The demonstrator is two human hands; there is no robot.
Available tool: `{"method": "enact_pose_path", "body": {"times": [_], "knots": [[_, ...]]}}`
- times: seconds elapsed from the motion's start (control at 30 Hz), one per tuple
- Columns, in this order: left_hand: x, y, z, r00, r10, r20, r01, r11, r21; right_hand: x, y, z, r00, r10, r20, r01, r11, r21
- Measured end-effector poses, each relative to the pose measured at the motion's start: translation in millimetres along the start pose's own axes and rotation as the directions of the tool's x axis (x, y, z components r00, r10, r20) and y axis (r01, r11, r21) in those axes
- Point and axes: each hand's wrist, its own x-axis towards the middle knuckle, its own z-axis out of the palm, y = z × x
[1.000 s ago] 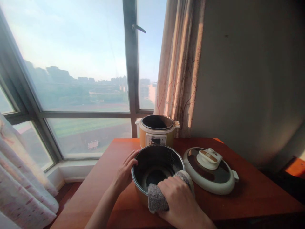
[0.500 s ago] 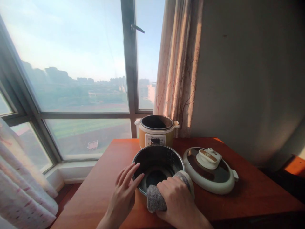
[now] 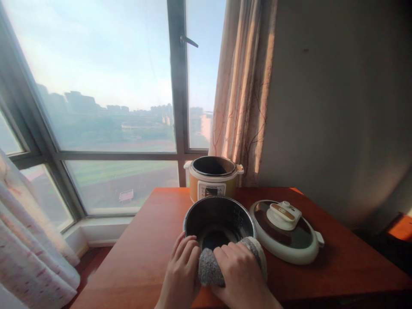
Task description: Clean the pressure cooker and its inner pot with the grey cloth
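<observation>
A dark inner pot point(image 3: 219, 219) stands on the wooden table point(image 3: 141, 262), right in front of me. A grey fuzzy cloth point(image 3: 210, 268) is draped over its near rim. My right hand point(image 3: 240, 274) presses on the cloth and grips it against the rim. My left hand point(image 3: 183, 272) sits beside it on the pot's near-left wall, its fingertips touching the cloth's edge.
The yellow cooker body point(image 3: 212, 182) stands lidless behind the pot, by the window. Its white lid point(image 3: 286, 231) lies flat to the right. A curtain point(image 3: 241, 90) hangs behind, and a grey wall borders the table's right side.
My left hand left the pot's left rim, swung round toward me and now rests next to my right hand at the cloth. The right hand stayed on the cloth.
</observation>
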Motion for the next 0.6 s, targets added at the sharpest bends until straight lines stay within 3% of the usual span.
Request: {"method": "enact_pose_path", "body": {"times": [0.17,0.33,0.47,0.6], "knots": [[7,-20,-1.1,0.992,0.125,0.023,-0.124,0.991,-0.047,-2,2,-7,0.999,-0.006,0.049,0.006,1.0,0.002],[12,-57,4.4,0.963,0.27,0.0,-0.27,0.961,-0.058,-7,10,-17,0.989,-0.008,0.146,0.009,1.0,-0.004],[15,-88,7.3,0.961,0.268,0.066,-0.263,0.962,-0.078,-8,16,-25,0.99,-0.058,0.131,0.057,0.998,0.014],[19,-112,8.2,0.963,0.194,0.185,-0.173,0.977,-0.125,-7,17,-29,0.989,-0.09,0.122,0.086,0.996,0.038]]}}
